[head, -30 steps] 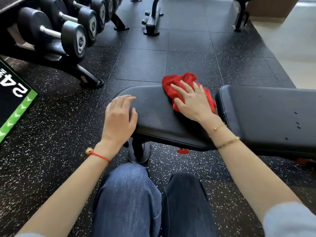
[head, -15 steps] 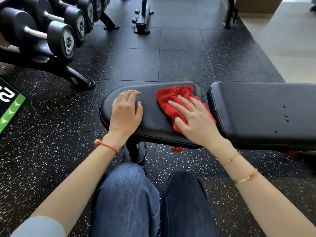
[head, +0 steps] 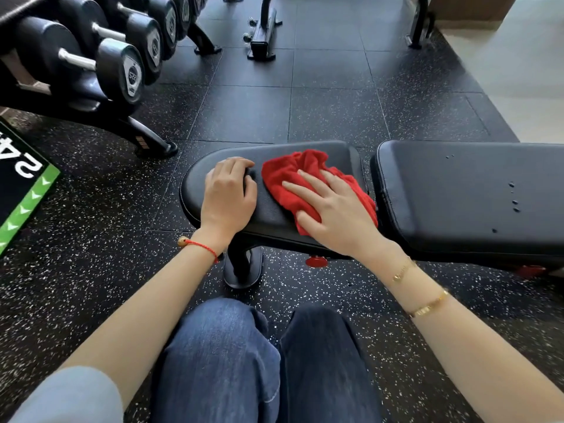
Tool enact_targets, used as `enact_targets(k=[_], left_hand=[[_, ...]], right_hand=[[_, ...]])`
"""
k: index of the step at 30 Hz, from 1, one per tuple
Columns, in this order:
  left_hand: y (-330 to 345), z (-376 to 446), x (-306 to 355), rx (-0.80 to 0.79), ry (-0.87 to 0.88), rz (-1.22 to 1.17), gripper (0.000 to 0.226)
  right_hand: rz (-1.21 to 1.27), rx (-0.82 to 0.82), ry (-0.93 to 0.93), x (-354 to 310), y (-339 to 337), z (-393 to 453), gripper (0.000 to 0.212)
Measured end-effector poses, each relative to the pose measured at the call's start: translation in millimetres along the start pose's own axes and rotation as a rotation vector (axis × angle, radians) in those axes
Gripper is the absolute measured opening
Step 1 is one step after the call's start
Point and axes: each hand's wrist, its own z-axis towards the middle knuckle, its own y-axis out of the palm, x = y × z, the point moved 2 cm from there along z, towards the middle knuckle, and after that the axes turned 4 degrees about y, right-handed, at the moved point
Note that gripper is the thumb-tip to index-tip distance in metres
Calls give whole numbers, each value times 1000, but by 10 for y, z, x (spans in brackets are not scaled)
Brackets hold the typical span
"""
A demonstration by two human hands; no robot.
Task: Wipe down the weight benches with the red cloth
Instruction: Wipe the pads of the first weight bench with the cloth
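Red cloth (head: 293,181) lay bunched on the seat pad (head: 274,215) of the weight bench, on its right half, spread up toward the pad's far edge. Right hand (head: 332,209) pressed flat on the cloth, fingers straight and splayed, pointing up-left; nothing curled around the fabric, so that grip was apart, palm down. The cloth stuck out past the fingertips on the left and behind the hand on the right, near the gap to the back pad (head: 457,196). Left hand (head: 229,196) rested on the bare left half of the seat pad, just beside the cloth but not touching it; fingers bent at the knuckles with tips on the vinyl, holding nothing, grip loose.

Back pad sat right of the seat pad, separated by a narrow gap, with a few small droplets or marks on its surface. Bench post and foot (head: 242,267) stood under the seat pad; a red knob (head: 316,261) showed below its near edge. Left wrist wore a red string bracelet (head: 201,246); right forearm wore 2 gold bracelets (head: 428,305). Knees in blue jeans (head: 219,355) were at the bottom. Dumbbell rack (head: 122,65) stood upper left on the speckled black floor (head: 91,270). A green-and-black mat (head: 27,193) lay at the left edge.
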Motion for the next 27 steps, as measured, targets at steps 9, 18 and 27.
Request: enact_targets(k=[9, 18, 27], left_hand=[[10, -20, 48, -3, -9, 50, 26], [14, -69, 55, -22, -9, 44, 29], [31, -64, 81, -2, -38, 33, 28]], right_hand=[[-6, 5, 313, 381, -18, 642, 54], [63, 99, 253, 199, 69, -225, 57], [221, -1, 559, 625, -29, 659, 63]])
